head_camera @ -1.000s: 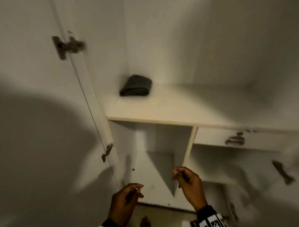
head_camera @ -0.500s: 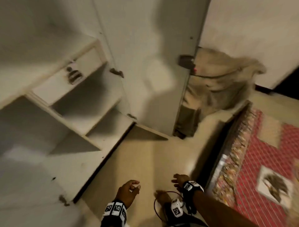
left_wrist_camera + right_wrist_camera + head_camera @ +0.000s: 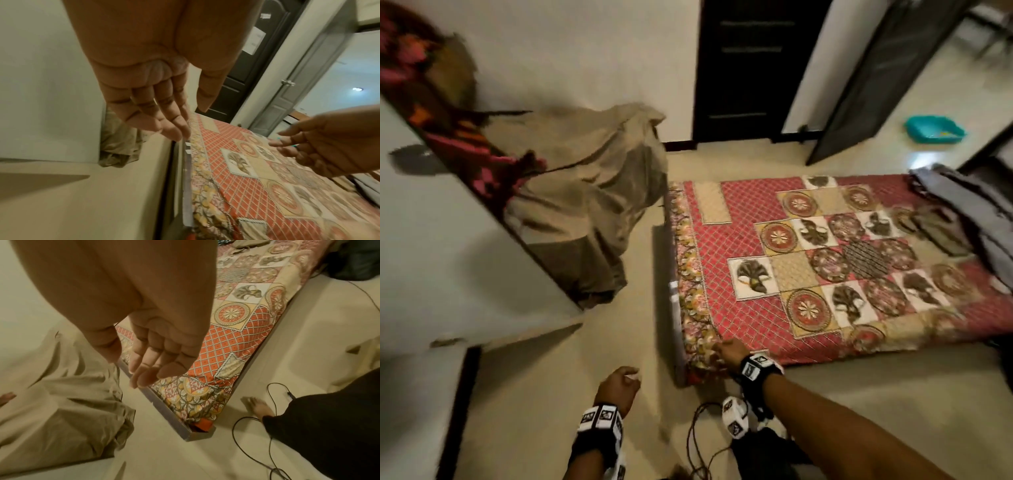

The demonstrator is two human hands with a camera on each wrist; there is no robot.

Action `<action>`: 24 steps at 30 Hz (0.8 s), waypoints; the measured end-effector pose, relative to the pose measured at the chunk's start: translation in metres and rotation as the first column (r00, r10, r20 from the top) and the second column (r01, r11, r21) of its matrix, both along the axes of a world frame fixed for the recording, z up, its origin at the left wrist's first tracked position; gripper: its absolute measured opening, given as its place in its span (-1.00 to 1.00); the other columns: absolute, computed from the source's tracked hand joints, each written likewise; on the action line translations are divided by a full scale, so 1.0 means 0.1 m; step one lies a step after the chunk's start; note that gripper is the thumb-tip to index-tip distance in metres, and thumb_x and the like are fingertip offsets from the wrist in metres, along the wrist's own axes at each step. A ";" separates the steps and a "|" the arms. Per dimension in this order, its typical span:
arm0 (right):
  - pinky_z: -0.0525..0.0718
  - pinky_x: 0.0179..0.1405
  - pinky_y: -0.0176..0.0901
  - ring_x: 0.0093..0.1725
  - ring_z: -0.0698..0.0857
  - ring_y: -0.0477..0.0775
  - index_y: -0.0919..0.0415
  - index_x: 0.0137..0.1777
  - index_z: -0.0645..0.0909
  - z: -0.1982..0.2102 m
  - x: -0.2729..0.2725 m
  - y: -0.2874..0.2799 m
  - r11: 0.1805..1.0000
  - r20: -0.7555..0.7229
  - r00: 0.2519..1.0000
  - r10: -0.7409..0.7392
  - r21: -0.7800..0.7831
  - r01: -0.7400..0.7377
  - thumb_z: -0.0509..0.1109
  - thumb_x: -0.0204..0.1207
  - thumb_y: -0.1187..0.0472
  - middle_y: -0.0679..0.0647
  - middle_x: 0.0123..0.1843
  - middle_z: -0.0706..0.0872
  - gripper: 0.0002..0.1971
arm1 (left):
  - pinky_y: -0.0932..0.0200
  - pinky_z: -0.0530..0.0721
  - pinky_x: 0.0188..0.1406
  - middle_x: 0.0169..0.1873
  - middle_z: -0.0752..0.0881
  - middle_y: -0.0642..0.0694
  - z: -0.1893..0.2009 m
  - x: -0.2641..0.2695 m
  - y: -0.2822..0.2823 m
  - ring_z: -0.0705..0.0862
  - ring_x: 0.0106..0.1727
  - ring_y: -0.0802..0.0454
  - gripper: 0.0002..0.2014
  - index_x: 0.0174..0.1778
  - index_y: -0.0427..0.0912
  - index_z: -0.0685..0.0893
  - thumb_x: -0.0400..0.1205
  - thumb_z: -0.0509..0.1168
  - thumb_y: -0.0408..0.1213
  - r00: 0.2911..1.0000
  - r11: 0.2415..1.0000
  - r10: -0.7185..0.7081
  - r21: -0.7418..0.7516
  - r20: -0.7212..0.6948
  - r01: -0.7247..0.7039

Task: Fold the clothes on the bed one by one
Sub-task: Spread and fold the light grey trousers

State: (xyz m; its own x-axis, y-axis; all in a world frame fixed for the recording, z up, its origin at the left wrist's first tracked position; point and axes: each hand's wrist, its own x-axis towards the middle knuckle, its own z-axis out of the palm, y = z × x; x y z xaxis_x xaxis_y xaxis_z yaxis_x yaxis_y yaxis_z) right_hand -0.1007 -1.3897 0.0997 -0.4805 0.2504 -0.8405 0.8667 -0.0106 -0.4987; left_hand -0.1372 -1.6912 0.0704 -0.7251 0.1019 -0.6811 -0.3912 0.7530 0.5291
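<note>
Both hands are empty with fingers loosely extended: the left hand (image 3: 618, 383) hangs over the floor (image 3: 544, 394) and the right hand (image 3: 729, 351) over the near corner of the bed (image 3: 739, 308). The clothes (image 3: 969, 212), apparently grey and olive pieces, lie blurred at the bed's far end, well apart from both hands.

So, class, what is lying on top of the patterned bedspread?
On the patterned bedspread, at its far right end, lie a grey garment and a smaller olive garment beside it. The rest of the cover is bare. What lies beneath the garments is hidden.
</note>
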 end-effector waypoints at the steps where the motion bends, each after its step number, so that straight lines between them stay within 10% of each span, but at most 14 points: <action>1: 0.78 -0.26 -0.19 -0.48 0.71 -0.18 0.34 0.44 0.61 0.00 0.05 0.10 1.000 0.025 1.000 -0.002 0.008 0.002 0.36 0.69 0.10 0.28 0.28 0.77 -0.58 | 0.03 0.73 0.11 -0.03 0.85 -0.09 0.09 -0.04 0.28 0.80 -0.04 -0.11 -0.85 0.03 0.15 0.72 0.61 0.39 -0.20 0.996 0.996 -0.085 -0.015 0.009 0.085; 8: 0.44 -0.55 -0.26 -0.53 0.54 -0.01 0.18 -0.17 0.67 -0.35 0.95 1.65 0.922 0.054 0.928 -0.369 -0.102 0.373 0.37 0.60 0.06 0.11 -0.30 0.72 -0.78 | 0.15 0.58 0.17 0.26 0.75 -0.19 0.30 0.06 2.73 0.69 0.29 -0.17 -0.66 0.40 -0.06 0.64 0.72 0.28 -0.09 0.774 0.768 -0.633 -0.115 0.019 0.630; 15: 0.49 -0.65 -0.33 -0.65 0.62 -0.02 0.44 0.27 0.57 -0.65 1.94 3.65 0.657 0.133 0.661 -0.739 -0.079 0.750 0.31 0.71 0.26 0.23 -0.16 0.76 -0.74 | 0.28 0.60 0.00 0.15 0.75 0.02 0.30 0.35 4.77 0.70 0.06 0.06 -0.80 0.19 0.02 0.71 0.68 0.33 -0.09 0.581 0.579 -0.776 -0.089 0.247 0.811; 18: 0.44 -0.55 -0.27 -0.52 0.60 0.11 0.46 0.26 0.59 -0.60 2.14 4.46 0.518 0.122 0.527 -0.841 -0.100 0.850 0.28 0.73 0.24 0.23 -0.20 0.76 -0.73 | 0.07 0.76 0.10 0.10 0.82 -0.16 -0.14 0.03 5.47 0.80 0.04 -0.12 -0.74 0.09 0.00 0.71 0.52 0.37 -0.04 0.567 0.552 -0.778 -0.137 0.270 0.823; 24: 0.42 -0.46 -0.23 -0.41 0.60 0.12 0.35 -0.14 0.70 -0.15 2.35 5.85 0.287 -0.005 0.288 -0.958 -0.115 0.951 0.36 0.57 0.20 0.22 -0.20 0.79 -0.80 | 0.35 0.52 -0.66 -0.35 0.76 -0.18 0.13 -0.43 7.44 0.66 -0.52 0.02 -0.83 0.16 -0.39 0.70 0.70 0.28 -0.49 0.646 0.635 -0.749 -0.122 0.148 0.763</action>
State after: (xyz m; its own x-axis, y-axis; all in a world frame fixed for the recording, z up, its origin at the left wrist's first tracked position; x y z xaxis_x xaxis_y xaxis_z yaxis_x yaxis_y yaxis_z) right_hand 0.1340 -0.8049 0.0842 0.0064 0.5082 -0.8612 0.1841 -0.8471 -0.4985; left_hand -0.1805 -0.9470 0.0837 -0.3889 0.4770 -0.7882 0.3204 0.8721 0.3698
